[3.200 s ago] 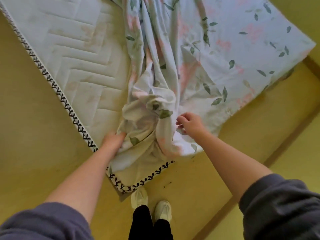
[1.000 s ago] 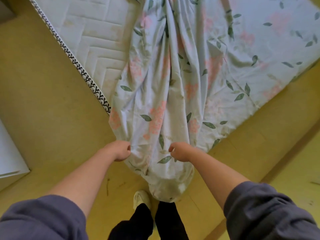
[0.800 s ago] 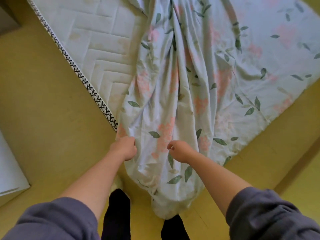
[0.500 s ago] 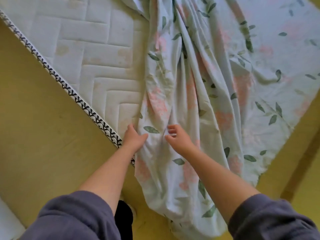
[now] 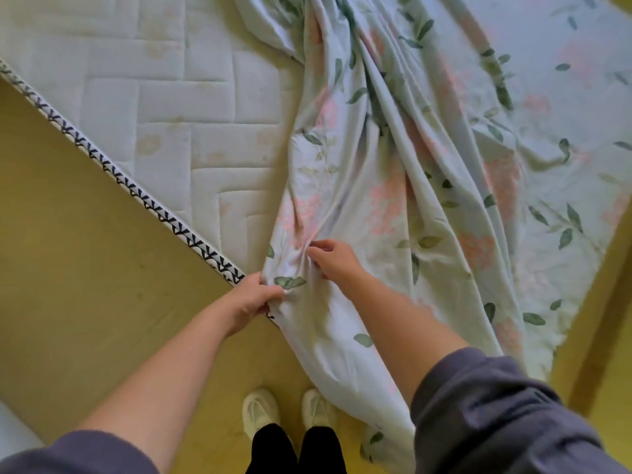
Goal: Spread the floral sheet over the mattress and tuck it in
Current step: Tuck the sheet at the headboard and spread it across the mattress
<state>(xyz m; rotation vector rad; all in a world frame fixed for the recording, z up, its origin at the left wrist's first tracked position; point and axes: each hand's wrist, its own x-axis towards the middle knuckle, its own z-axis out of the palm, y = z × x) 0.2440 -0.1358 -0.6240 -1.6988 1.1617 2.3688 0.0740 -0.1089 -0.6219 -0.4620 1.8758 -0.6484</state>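
Note:
The floral sheet (image 5: 427, 159), pale blue with pink flowers and green leaves, lies bunched in long folds over the right part of the white quilted mattress (image 5: 164, 107). Its near end hangs over the mattress corner down to the floor. My left hand (image 5: 254, 299) grips the sheet's left edge right at the mattress's black-and-white patterned trim (image 5: 143, 200). My right hand (image 5: 333, 260) pinches a fold of the sheet a little further in. The left part of the mattress is bare.
The yellow floor (image 5: 95, 285) surrounds the mattress corner. My two feet in pale shoes (image 5: 287, 410) stand just before the hanging sheet. A darker strip (image 5: 602, 319) runs along the floor at right. Something white (image 5: 13, 429) shows at the lower left edge.
The bunched sheet was pulled down over the mattress corner. Both hands then moved forward up onto the corner; the left now grips the sheet's edge at the trim, the right pinches a fold.

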